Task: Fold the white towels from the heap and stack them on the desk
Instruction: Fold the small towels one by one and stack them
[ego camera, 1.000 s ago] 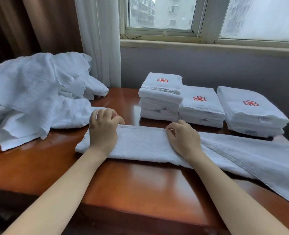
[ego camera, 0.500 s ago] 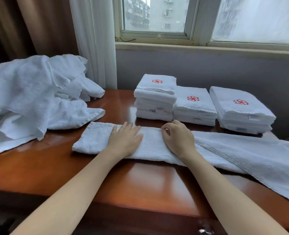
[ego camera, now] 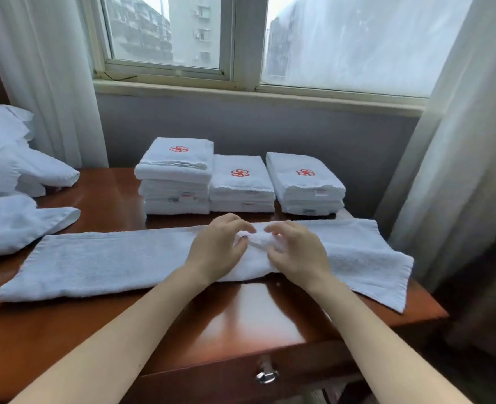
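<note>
A long white towel [ego camera: 109,258], folded into a narrow strip, lies across the wooden desk [ego camera: 241,316] from left to right. My left hand [ego camera: 217,249] and my right hand [ego camera: 295,252] sit close together on its middle. Their fingers are curled, and they pinch a small raised bunch of the cloth between them. The heap of unfolded white towels [ego camera: 5,223] sits at the desk's left end. Behind the strip stand three stacks of folded towels with red logos: a taller left stack [ego camera: 177,170], a middle stack [ego camera: 241,182] and a right stack [ego camera: 305,182].
White curtains hang at the left [ego camera: 51,83] and right [ego camera: 459,170] of the window. The towel's right end reaches the desk's right edge. A metal drawer handle [ego camera: 265,374] shows below the front edge.
My left hand slid right along the towel and met my right hand at the middle. Both hands now pinch up the cloth. The view has shifted right, so the towel's whole right end shows.
</note>
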The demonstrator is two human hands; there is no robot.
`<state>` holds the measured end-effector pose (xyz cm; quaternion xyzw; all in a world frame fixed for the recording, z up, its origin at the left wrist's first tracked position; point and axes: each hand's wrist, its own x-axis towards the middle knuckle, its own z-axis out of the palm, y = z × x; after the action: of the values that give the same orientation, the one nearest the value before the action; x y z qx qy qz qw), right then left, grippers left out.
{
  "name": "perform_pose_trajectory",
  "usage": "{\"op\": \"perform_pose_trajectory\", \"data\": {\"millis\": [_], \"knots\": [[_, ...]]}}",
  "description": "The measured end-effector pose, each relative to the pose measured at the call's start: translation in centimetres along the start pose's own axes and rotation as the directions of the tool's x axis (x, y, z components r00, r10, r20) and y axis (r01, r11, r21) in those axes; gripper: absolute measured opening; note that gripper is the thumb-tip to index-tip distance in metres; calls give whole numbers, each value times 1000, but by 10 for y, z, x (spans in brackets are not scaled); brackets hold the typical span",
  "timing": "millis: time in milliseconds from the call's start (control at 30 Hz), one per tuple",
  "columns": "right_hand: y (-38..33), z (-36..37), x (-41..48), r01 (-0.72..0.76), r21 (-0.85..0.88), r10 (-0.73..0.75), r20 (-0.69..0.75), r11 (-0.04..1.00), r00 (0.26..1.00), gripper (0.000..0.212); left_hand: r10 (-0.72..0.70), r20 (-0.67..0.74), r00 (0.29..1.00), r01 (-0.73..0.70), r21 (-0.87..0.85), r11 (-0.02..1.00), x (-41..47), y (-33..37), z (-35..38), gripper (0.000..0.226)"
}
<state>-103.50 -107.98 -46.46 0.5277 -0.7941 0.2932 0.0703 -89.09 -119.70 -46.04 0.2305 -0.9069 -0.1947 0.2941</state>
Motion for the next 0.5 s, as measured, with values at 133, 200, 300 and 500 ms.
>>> {"op": "perform_pose_trajectory", "data": {"millis": [133,200,300,500], "knots": [[28,-24,-25,-48,-3,48,-67,999,997,35,114,29,993,-113,-42,993,6,27,24,21],[41,-35,-37,-55,-8,54,-94,998,994,30,192,63,979,-188,-57,980,9,38,34,22],[57,-48,-52,-91,-34,87,-104,995,991,24,298,155,942,-288,-81,954,12,51,46,23],[84,-63,-69,-199,10,198,61,980,978,32,369,180,912,-373,-10,928,20,67,66,26]]}}
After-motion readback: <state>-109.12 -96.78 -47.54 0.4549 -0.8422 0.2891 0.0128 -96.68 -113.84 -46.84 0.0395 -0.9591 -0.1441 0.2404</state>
